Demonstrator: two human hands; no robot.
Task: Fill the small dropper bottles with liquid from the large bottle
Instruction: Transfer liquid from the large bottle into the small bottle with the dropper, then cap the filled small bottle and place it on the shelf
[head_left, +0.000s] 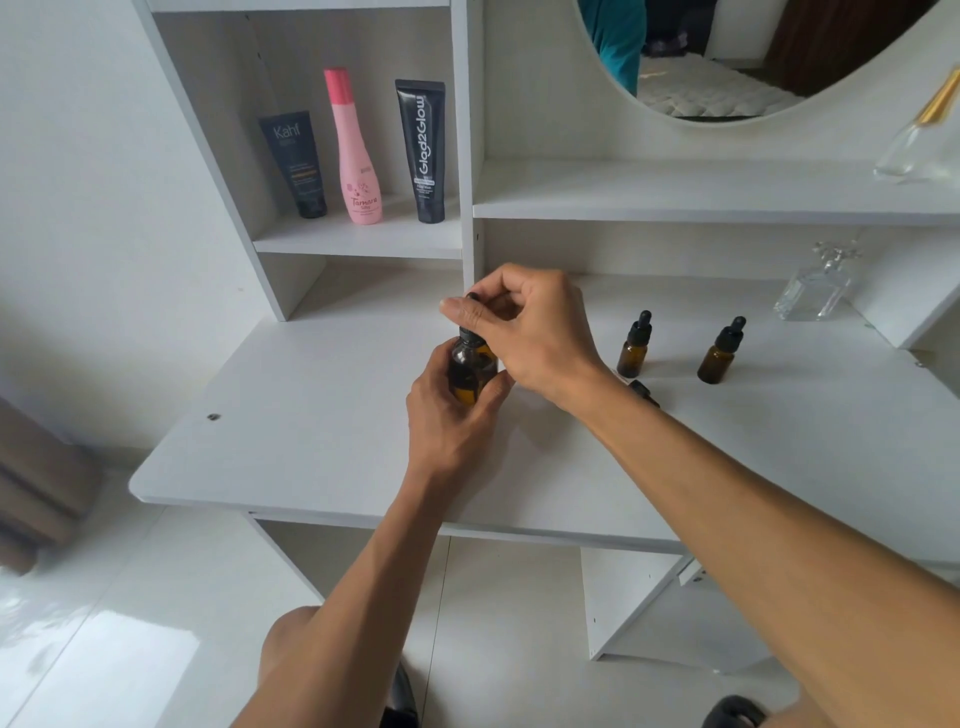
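Left grip (447, 415) clasped large amber glass bottle (470, 371), steadying it above white worktop (291, 415); right grip (524, 332) pinched black dropper cap (474, 332) at twelve o'clock, presumably unscrewing.

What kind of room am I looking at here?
Most likely a bedroom dressing table: a white vanity with a round mirror reflecting a bed, skincare tubes and a pink bottle on its shelf, and glass perfume bottles at the right.

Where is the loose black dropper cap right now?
In the head view, the loose black dropper cap lies on the white desk, right of centre, just behind the right forearm and in front of the nearer small amber dropper bottle.
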